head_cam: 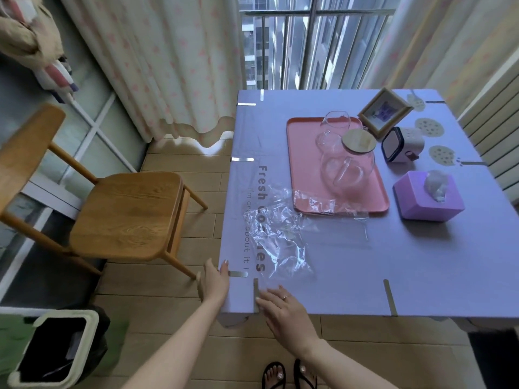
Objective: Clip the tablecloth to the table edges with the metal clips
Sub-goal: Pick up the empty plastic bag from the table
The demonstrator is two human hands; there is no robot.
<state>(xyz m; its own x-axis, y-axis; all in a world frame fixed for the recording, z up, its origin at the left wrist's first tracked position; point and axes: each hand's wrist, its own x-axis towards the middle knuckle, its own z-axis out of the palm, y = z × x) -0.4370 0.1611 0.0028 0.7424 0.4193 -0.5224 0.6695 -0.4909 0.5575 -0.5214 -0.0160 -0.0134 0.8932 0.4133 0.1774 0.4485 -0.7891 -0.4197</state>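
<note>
At lower centre, the flat silver metal clip [255,294] lies lengthwise across the counter's near edge, touching the open-fingered right hand [283,311]; the left hand [214,282], fingers apart, presses the lilac tablecloth [365,262].

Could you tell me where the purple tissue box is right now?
The tissue box sits on the right side of the tablecloth, just right of the pink tray.

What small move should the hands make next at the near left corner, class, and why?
Probably push the corner clip fully home with the left hand. Its fingers sit at that clip on the left edge of the tablecloth, while the right hand rests flat by the near-edge clip. Other clips already sit along the edges.
</note>
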